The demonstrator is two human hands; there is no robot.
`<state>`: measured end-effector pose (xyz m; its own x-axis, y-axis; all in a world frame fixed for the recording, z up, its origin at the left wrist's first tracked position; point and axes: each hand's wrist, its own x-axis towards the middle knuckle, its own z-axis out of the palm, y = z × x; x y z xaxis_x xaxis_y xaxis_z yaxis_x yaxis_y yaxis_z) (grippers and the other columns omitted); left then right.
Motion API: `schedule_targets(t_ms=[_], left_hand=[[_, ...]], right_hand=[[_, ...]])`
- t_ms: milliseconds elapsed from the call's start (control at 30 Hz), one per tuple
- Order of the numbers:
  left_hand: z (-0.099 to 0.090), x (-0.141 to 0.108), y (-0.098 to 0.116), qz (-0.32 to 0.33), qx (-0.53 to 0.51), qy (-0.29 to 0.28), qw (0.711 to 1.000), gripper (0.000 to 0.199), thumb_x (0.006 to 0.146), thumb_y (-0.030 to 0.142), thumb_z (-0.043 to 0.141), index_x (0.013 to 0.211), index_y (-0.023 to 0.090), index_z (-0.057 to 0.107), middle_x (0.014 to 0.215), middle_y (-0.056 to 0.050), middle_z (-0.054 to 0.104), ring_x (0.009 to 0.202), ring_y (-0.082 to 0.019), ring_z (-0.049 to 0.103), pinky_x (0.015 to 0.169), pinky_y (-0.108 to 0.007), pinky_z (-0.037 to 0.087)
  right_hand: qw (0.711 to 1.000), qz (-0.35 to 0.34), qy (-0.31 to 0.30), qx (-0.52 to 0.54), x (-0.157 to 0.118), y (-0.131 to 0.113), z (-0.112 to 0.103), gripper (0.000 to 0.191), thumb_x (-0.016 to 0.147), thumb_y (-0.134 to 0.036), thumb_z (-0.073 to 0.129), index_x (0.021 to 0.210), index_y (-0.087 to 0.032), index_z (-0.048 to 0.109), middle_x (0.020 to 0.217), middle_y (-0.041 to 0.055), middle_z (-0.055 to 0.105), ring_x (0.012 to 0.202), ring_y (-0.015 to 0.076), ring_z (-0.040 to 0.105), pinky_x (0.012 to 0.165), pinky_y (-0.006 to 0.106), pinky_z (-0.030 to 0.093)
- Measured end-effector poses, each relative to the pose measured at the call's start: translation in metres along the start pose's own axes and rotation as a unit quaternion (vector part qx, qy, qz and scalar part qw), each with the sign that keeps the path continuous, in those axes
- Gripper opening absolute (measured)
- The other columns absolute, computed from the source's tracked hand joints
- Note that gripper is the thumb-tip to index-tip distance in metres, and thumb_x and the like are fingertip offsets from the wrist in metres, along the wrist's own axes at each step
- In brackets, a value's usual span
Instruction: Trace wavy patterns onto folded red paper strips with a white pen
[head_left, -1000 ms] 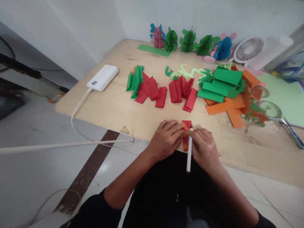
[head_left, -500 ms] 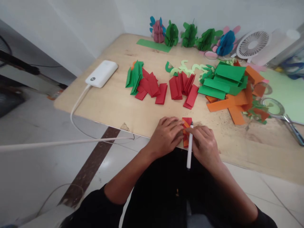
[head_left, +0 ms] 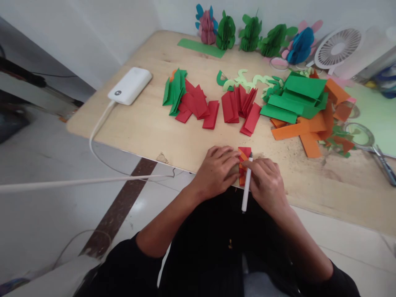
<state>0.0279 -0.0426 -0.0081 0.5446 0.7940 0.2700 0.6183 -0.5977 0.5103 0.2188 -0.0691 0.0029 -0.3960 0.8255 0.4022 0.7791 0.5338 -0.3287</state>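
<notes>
At the table's front edge lies a folded red paper (head_left: 245, 151) with an orange paper shape (head_left: 243, 156) on top of it. My left hand (head_left: 219, 170) rests over its left side, fingers laid out and pressing down. In my right hand (head_left: 268, 181) is a white pen (head_left: 246, 192), held slanting with its dark tip up by the paper's right edge and its other end toward me. The right fingertips touch the paper. Both hands partly hide the red paper and the orange shape.
Folded red papers (head_left: 211, 114) and green papers (head_left: 305, 93) lie beyond my hands, with orange strips (head_left: 286, 131) at right. Scissors (head_left: 383, 163) lie far right. A white power bank (head_left: 130, 86) with a cable is at left. Paper figures (head_left: 251, 35) and a fan (head_left: 338, 48) stand behind.
The view has tilted, so the table sits slightly higher in the picture. The pen leans a little more; both hands stay on the red paper.
</notes>
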Motion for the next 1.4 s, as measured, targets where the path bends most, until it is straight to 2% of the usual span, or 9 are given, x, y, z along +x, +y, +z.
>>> schedule_targets(t_ms=[500, 1067, 1167, 1267, 1400], left_hand=[[-0.001, -0.001, 0.000, 0.004, 0.005, -0.017, 1.000, 0.036, 0.088, 0.040, 0.063, 0.117, 0.020, 0.061, 0.137, -0.008, 0.061, 0.133, -0.028, 0.046, 0.112, -0.047, 0.030], [0.000, -0.002, -0.003, 0.009, -0.003, -0.022, 1.000, 0.040, 0.089, 0.043, 0.061, 0.121, 0.019, 0.058, 0.138, -0.008, 0.060, 0.134, -0.028, 0.044, 0.112, -0.048, 0.029], [0.000, -0.002, -0.002, 0.014, -0.001, -0.021, 1.000, 0.043, 0.090, 0.042, 0.060, 0.125, 0.016, 0.056, 0.137, -0.010, 0.060, 0.134, -0.029, 0.044, 0.112, -0.050, 0.029], [-0.001, -0.002, -0.002, 0.020, 0.000, -0.016, 1.000, 0.043, 0.092, 0.043, 0.058, 0.127, 0.017, 0.056, 0.136, -0.010, 0.061, 0.133, -0.030, 0.044, 0.112, -0.051, 0.030], [-0.003, -0.002, -0.001, 0.026, 0.000, -0.017, 1.000, 0.041, 0.092, 0.040, 0.056, 0.126, 0.017, 0.058, 0.134, -0.010, 0.062, 0.132, -0.031, 0.045, 0.111, -0.052, 0.031]], right_hand=[[1.000, -0.004, 0.001, 0.000, 0.000, -0.001, -0.001, 0.033, 0.088, -0.007, 0.047, 0.113, -0.021, 0.064, 0.092, 0.0067, 0.070, 0.091, 0.0246, 0.059, 0.078, 0.038, 0.041], [1.000, 0.010, -0.012, 0.010, 0.000, -0.001, -0.003, 0.032, 0.086, -0.006, 0.049, 0.111, -0.021, 0.062, 0.091, 0.0065, 0.069, 0.092, 0.0246, 0.059, 0.079, 0.038, 0.042], [0.998, 0.036, -0.015, 0.051, 0.001, -0.002, -0.005, 0.029, 0.089, -0.011, 0.052, 0.114, -0.023, 0.062, 0.093, 0.0060, 0.070, 0.095, 0.0245, 0.061, 0.081, 0.039, 0.045], [0.990, 0.090, 0.002, 0.110, 0.002, -0.002, -0.008, 0.022, 0.094, -0.020, 0.052, 0.112, -0.025, 0.063, 0.099, 0.0055, 0.072, 0.095, 0.0223, 0.064, 0.085, 0.039, 0.048], [0.961, 0.188, 0.043, 0.198, 0.007, -0.002, -0.011, 0.023, 0.097, -0.032, 0.052, 0.113, -0.026, 0.066, 0.100, 0.0045, 0.074, 0.094, 0.0208, 0.068, 0.088, 0.038, 0.051]])
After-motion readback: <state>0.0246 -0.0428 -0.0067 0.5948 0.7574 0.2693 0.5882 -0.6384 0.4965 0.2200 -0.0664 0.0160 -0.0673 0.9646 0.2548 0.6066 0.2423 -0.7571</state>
